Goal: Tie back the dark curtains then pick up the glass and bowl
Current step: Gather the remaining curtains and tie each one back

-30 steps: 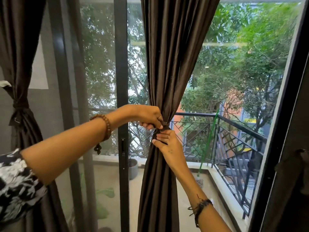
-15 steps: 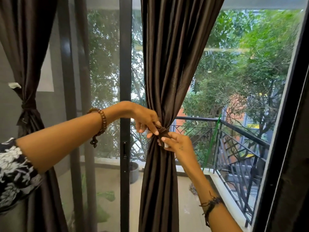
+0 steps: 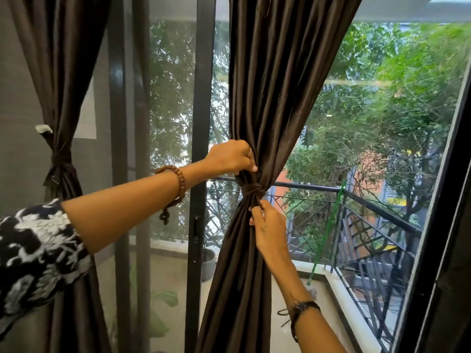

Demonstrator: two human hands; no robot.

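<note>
Left hand [image 3: 230,156] rose, gripping curtain [image 3: 267,98] above knot [image 3: 252,191]; right hand [image 3: 267,225] pinches below.

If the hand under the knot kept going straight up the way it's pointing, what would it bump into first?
Probably the knot of the tie round the middle curtain. The right hand pinches the fabric just beneath it, fingers aimed upward, with nothing showing between.

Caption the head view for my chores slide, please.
Left hand grips the middle curtain above its tie; right hand pinches it below.
</note>
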